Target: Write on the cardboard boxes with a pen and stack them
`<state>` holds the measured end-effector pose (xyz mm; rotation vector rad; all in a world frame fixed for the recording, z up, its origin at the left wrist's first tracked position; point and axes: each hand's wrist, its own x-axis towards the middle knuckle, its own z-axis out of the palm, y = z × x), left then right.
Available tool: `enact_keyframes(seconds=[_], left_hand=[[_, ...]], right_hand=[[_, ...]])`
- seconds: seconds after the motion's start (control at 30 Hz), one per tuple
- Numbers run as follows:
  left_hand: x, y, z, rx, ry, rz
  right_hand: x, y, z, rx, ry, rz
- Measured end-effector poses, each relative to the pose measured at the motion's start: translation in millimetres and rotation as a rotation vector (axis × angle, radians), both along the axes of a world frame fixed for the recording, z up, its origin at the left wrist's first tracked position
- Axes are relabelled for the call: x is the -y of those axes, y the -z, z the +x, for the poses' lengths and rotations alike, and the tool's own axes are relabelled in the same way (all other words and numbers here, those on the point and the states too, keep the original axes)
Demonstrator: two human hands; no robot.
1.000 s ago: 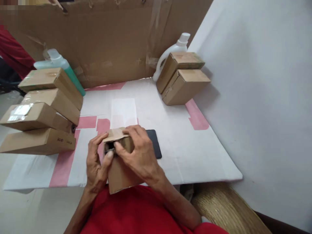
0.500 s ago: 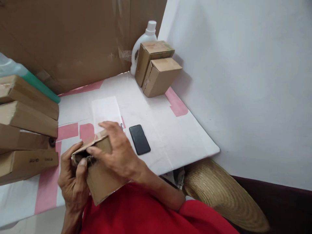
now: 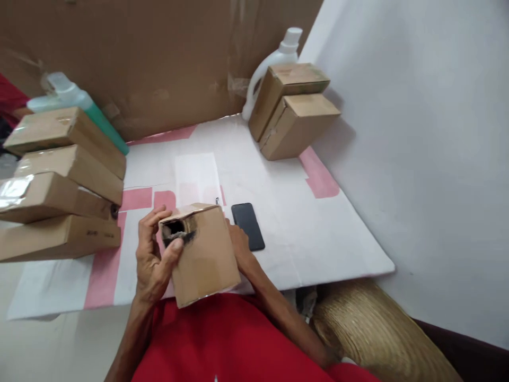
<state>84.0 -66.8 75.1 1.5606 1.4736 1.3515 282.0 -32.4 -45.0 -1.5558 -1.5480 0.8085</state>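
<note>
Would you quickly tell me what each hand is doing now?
Left hand: gripping the box.
Right hand: mostly hidden behind the box, supporting it.

Two hands, left hand and right hand, hold a small cardboard box over a white table, beside a black phone.

Small print on stacked box, unreadable

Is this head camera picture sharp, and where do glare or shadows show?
Head view: soft, even light, slightly blurred throughout; glare on the taped box at far left; faint shadow on the wall beside the two stacked boxes; the dark hole in the held cardboard box, between left hand and right hand, shows nothing inside.
</note>
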Motion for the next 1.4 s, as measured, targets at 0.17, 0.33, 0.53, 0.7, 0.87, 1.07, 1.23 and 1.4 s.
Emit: enact_keyframes(seconds=[0.17,0.33,0.53,0.7,0.87,1.07,1.23,1.4], left_hand=[[3,0.5,-4,-0.010,0.035,0.012],[2,5.7,-7,0.006,0.062,0.040],[0,6.4,-5,-0.020,0.049,0.031],[4,6.6,-5,-0.014,0.055,0.029],[5,6.3,-3,-0.018,0.055,0.025],[7,4.7,0,-0.018,0.058,0.023],[9,1.4,3,-0.037,0.052,0.035],[10,4.5,0,-0.014,0.041,0.021]], right_hand=[[-17,-23.1,22,0.084,-0.045,-0.302],[-18,-82.3,35,-0.578,0.274,0.023],[16,-146.1,3,-0.713,0.026,0.318],[31,-143.9,-11,-0.514,-0.103,0.314],[27,-143.7,-4,-0.355,-0.178,0.350],[25,-144.7,-2,-0.289,-0.183,0.356],[22,-141.3,-4,-0.279,-0.139,0.388],[21,-152.4,-13,-0.297,-0.113,0.458]])
